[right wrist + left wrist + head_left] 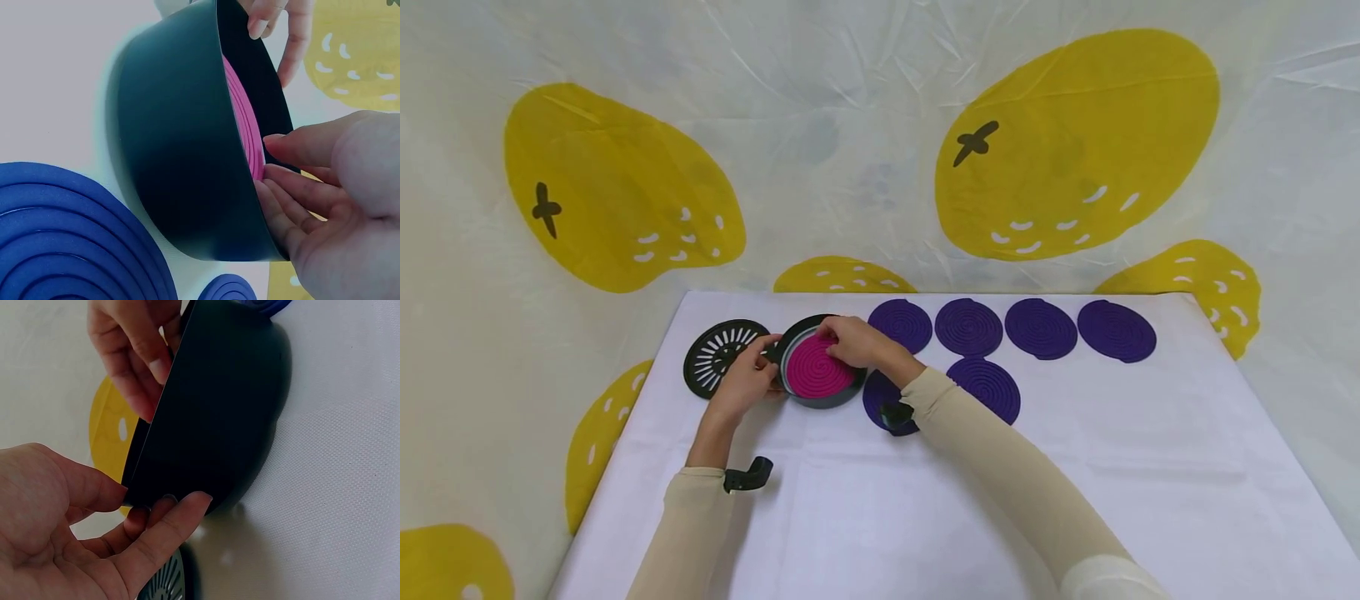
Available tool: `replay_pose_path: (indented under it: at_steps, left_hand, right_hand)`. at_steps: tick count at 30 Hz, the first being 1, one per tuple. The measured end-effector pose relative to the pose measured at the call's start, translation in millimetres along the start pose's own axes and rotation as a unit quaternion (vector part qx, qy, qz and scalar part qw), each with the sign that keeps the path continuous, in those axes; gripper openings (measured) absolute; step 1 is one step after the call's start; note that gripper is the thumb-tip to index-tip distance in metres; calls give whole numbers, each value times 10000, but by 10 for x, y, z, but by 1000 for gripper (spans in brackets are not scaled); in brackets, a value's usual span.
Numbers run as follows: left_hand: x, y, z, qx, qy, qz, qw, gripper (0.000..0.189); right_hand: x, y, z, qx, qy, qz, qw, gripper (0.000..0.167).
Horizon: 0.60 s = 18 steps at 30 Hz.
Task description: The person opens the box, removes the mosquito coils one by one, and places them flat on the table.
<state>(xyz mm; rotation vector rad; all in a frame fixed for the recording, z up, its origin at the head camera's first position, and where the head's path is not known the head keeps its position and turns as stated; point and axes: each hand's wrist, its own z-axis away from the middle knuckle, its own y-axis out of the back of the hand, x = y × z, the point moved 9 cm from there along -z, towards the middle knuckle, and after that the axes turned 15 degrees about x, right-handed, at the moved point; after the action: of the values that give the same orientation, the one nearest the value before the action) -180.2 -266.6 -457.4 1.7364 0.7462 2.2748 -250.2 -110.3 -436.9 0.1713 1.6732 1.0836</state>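
A dark round coaster holder [826, 402], with smooth curved walls, stands at the table's back left. My left hand [748, 375] grips its left side, thumb at the rim and fingers along the outer wall [212, 406]. Inside the holder is a pink coaster [818, 372] with spiral grooves. My right hand [853, 340] reaches over the rim and pinches the coaster's edge [250, 134] between thumb and fingers. The holder's floor is hidden under the pink coaster. Left of the holder lies a black slotted disc [703, 350], partly covered by my left hand.
Several purple spiral coasters [968, 327] lie in a row along the back edge. Two more lie in front, one [988, 387] in full sight, the other [880, 400] partly behind my right wrist. A lemon-patterned cloth [850, 183] hangs behind the white table [962, 533].
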Motion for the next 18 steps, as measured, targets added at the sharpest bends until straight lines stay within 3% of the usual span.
replay_pose_path:
  at_steps: [13,18]
  left_hand:
    - [18,-6,-5,3,-99,-178,9998,54]
    - [11,3,7,-3,-38,-182,9998,54]
  right_hand:
    - [-44,149,13,487,450,-133,9977,34]
    - [-34,186,40,516,528,-655,9951,36]
